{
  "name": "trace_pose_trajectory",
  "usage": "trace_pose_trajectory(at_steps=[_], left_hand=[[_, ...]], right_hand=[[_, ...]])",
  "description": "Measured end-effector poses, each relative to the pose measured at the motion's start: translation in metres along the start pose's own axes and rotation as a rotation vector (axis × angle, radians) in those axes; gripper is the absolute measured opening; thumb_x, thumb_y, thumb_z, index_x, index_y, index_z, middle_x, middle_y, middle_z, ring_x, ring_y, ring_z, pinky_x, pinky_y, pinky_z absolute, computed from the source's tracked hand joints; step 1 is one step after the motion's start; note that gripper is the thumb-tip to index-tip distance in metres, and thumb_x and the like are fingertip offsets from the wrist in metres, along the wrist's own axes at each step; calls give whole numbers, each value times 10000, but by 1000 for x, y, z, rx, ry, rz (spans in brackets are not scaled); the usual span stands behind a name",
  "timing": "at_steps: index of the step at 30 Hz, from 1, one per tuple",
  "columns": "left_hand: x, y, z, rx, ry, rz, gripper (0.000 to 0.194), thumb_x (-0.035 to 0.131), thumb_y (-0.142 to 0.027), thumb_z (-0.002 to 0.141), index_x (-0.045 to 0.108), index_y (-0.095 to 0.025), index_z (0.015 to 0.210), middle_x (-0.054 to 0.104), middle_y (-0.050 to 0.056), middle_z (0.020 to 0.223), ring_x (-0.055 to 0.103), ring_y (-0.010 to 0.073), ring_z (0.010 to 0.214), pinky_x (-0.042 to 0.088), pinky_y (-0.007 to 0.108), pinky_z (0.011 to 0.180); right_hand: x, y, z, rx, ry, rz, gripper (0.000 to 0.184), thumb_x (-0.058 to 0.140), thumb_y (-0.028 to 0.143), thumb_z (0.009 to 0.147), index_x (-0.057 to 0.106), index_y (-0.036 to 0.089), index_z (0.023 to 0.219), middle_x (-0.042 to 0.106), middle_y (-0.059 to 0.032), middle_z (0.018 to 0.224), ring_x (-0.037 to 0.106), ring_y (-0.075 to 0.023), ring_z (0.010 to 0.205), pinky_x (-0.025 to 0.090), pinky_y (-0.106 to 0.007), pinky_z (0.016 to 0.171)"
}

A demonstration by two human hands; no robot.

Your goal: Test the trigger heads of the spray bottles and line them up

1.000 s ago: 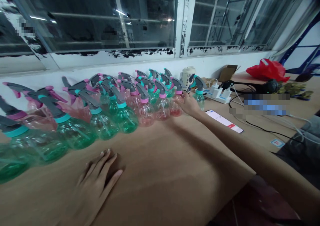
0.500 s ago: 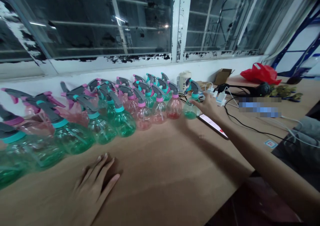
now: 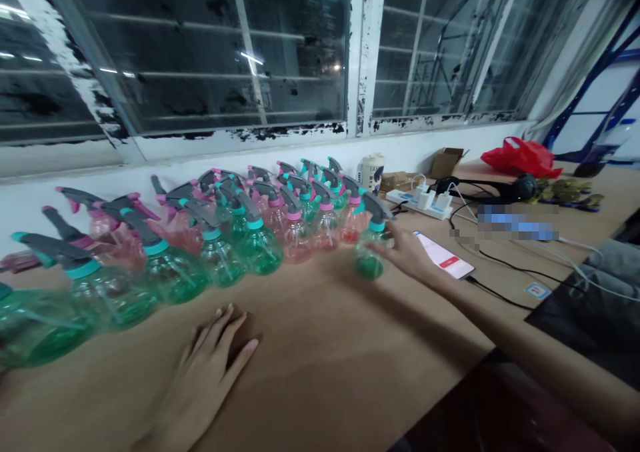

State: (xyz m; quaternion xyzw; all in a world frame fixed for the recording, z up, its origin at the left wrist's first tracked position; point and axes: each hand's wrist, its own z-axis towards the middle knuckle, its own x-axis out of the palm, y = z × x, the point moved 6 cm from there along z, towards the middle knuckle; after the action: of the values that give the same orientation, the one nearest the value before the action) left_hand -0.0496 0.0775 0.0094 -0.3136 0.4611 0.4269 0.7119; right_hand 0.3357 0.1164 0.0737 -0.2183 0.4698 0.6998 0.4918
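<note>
My right hand (image 3: 403, 249) is closed around the body of a green spray bottle (image 3: 369, 263) with a grey and teal trigger head. This bottle is upright at the right end of the rows, in front of a pink spray bottle (image 3: 353, 220). Whether its base touches the table cannot be made out. Palm down on the brown tabletop (image 3: 300, 345), my left hand (image 3: 213, 359) lies with its fingers spread and nothing in them. The closest bottles to it are a green spray bottle (image 3: 225, 265) and others in the front row.
Several pink and green spray bottles line the wall beneath the window (image 3: 300, 45). To the right are a phone (image 3: 445, 257) on a cable, a white power strip (image 3: 425, 202) with chargers, a cup (image 3: 371, 172), black headphones (image 3: 515, 189) and a red plastic bag (image 3: 523, 157).
My right hand has brought the green spray bottle nearer to me and slightly left, away from the power strip. My left hand stays flat on the table. The camera view has shifted a little.
</note>
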Motion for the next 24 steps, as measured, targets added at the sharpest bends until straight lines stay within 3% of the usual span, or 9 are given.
trace_pose_trajectory(at_steps=[5, 8, 10, 18, 24], left_hand=[[-12, -26, 1, -68, 34, -172, 558, 488, -513, 866, 423, -212, 1331, 496, 108, 1385, 445, 284, 1284, 347, 498, 1055], [-17, -36, -2, -133, 66, -301, 736, 575, -521, 805, 291, -194, 1400, 426, 155, 1433, 386, 328, 1322, 326, 549, 1054], [-20, -42, -3, -122, 80, -407, 790, 606, -481, 788, 230, -184, 1416, 389, 172, 1452, 358, 329, 1339, 325, 552, 1054], [-26, -44, -8, -110, 75, -565, 679, 688, -411, 715, 387, -230, 1296, 562, 135, 1266, 494, 368, 1205, 452, 583, 915], [-30, -53, -9, -39, 74, -554, 673, 714, -387, 671, 425, -221, 1256, 557, 125, 1256, 488, 365, 1197, 416, 589, 962]], right_hand=[[22, 97, -46, -186, 207, 199, 647, 521, 664, 783, 557, 157, 1182, 712, -98, 817, 662, -290, 704, 485, -403, 668], [33, 151, -67, -375, 344, 346, 579, 558, 609, 795, 563, 184, 1189, 718, -84, 882, 669, -277, 751, 494, -404, 711], [39, 173, -73, -448, 401, 411, 499, 588, 569, 795, 589, 204, 1135, 715, -78, 949, 670, -270, 805, 496, -410, 752], [51, 178, -65, -450, 597, 621, 430, 705, 482, 733, 640, 240, 1083, 688, -61, 1098, 594, -295, 1094, 423, -516, 972], [54, 190, -53, -316, 730, 982, 598, 704, 529, 703, 559, 299, 1236, 654, -53, 1185, 590, -274, 1112, 434, -514, 978]])
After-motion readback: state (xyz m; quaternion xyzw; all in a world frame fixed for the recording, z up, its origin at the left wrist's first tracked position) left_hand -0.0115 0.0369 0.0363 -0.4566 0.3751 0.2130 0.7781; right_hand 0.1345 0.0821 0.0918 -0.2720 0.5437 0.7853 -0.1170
